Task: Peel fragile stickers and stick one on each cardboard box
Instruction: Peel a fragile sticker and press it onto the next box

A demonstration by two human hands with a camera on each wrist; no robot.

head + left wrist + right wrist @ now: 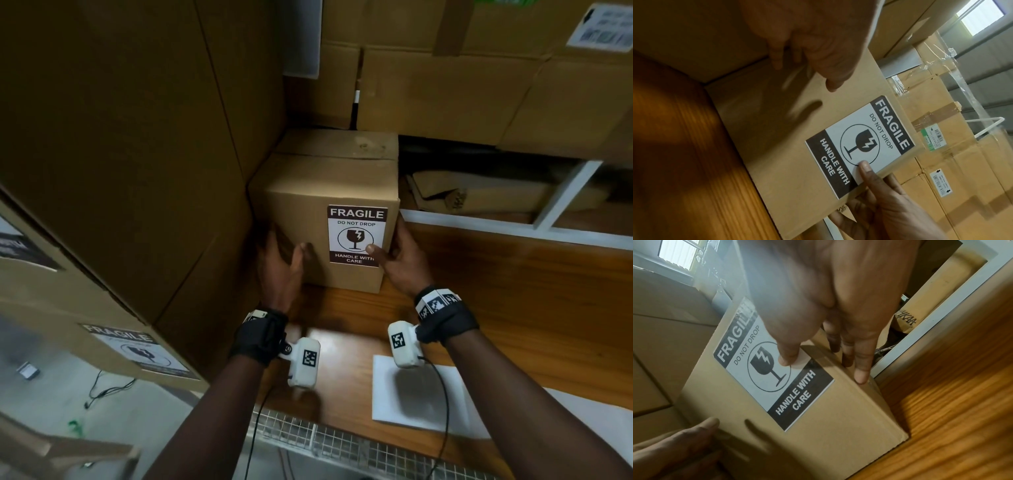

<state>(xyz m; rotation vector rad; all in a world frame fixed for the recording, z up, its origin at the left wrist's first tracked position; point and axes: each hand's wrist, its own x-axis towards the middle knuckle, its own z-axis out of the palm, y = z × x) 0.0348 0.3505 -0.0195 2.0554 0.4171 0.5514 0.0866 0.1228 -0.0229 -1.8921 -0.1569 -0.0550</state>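
While the box (325,219) on the desk (513,291) already wears its sticker (357,235), the right hand (404,260) has its grip spread, thumb flat on the label; the left hand (279,263), open, steadies the box's other side. Nearer than the box lies a white sheet (411,394). Beyond it, unlabelled cartons (445,92) wait, tightly stacked.

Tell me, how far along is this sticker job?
Done: a fragile sticker sits flat on the small box, and the big box at left carries its sticker. In hand: the right hand thumbs the sticker down; the left hand steadies the box. Left: the boxes behind show no such sticker from here.
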